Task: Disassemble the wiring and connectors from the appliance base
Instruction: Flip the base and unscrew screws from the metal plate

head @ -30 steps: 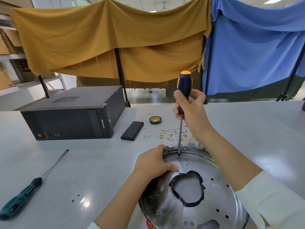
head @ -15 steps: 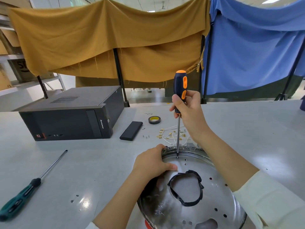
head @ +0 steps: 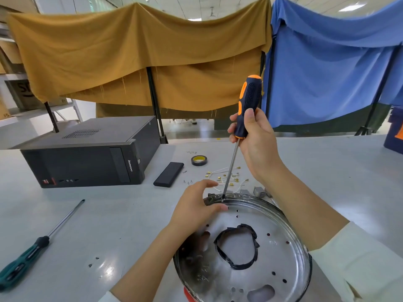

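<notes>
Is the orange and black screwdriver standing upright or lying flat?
Nearly upright, leaning slightly: the orange and black screwdriver is gripped by the right hand, tip down on the round metal base's rim.

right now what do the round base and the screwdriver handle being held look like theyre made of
Round base: looks like polished sheet metal, mirror-bright, reflecting the left hand and ceiling lights. Screwdriver handle, gripped by the right hand: probably moulded plastic with a rubbery grip, matte black and orange with a dotted texture; its shaft looks like bare steel.

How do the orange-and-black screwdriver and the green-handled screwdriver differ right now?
The orange-and-black screwdriver stands nearly upright in the right hand's grip, tip at the metal base's far rim; the green-handled screwdriver lies flat on the table, untouched. Their handle colours differ. Both have long, slim metal shafts.
</notes>
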The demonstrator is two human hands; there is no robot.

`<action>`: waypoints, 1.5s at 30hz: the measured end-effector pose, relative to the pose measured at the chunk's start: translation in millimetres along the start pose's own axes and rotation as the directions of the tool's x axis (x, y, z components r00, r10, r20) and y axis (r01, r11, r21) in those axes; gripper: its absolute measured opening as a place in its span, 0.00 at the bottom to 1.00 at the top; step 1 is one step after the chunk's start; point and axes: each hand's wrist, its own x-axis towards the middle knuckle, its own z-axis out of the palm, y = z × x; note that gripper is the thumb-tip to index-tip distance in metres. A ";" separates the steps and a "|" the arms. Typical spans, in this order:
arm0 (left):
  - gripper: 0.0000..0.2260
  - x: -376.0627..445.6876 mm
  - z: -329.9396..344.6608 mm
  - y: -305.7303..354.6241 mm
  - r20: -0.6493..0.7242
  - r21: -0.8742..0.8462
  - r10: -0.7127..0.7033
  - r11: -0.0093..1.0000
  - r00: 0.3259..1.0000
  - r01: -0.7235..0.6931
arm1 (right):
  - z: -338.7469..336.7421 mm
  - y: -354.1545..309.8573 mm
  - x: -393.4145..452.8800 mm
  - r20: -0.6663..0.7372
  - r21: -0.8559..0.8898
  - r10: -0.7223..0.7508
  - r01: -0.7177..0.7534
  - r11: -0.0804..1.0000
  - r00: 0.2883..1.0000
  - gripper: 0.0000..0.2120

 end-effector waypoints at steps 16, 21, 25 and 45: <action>0.03 4.1 -31.6 5.3 -0.110 -0.379 -0.128 0.922 0.986 0.078 | -17.1 -31.8 -3.9 -0.101 -0.264 0.085 -0.109 0.958 0.991 0.05; 0.02 8.1 -56.0 -15.1 -0.133 -0.606 -0.243 0.787 0.961 0.116 | -35.1 -40.0 -8.6 0.053 -0.426 0.374 -0.318 0.847 0.926 0.17; 0.04 6.5 -63.4 -35.6 -0.097 -0.723 -0.303 0.676 0.948 0.142 | -42.4 -27.7 -18.3 0.264 -0.261 0.474 -0.411 0.873 0.840 0.20; 0.09 99.0 -5.8 -105.0 -0.050 0.501 -0.264 0.828 0.963 0.253 | -83.3 91.0 -45.7 0.309 -0.915 0.611 0.052 0.400 0.728 0.17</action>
